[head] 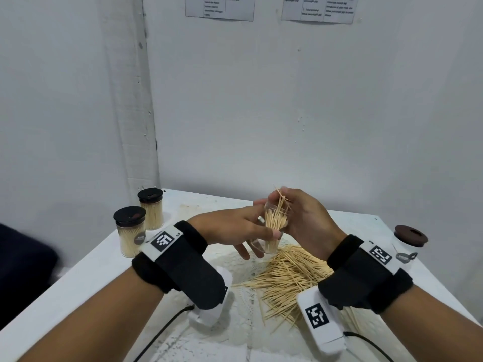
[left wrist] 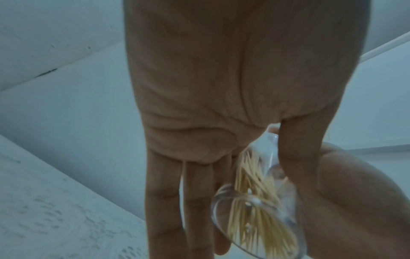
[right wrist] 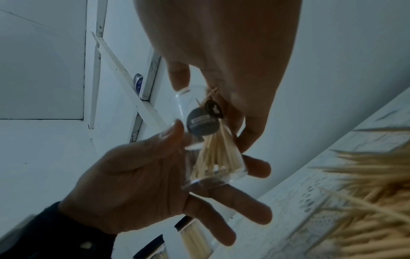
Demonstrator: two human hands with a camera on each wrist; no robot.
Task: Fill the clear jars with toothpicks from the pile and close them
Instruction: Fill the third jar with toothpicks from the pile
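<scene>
Head view: white table (head: 352, 220), bare white wall (head: 287, 100).

A white table (head: 86, 270) holds everything. A big pile of toothpicks (head: 287, 278) lies in the middle, on a white lacy mat (head: 240, 259). Two full jars (head: 130, 232) with black lids stand close together at the far left corner. One jar with a brown lid (head: 407, 244) stands at the right edge.

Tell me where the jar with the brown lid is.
In the head view, the brown-lidded jar stands at the table's far right edge, beyond the right hand.
</scene>
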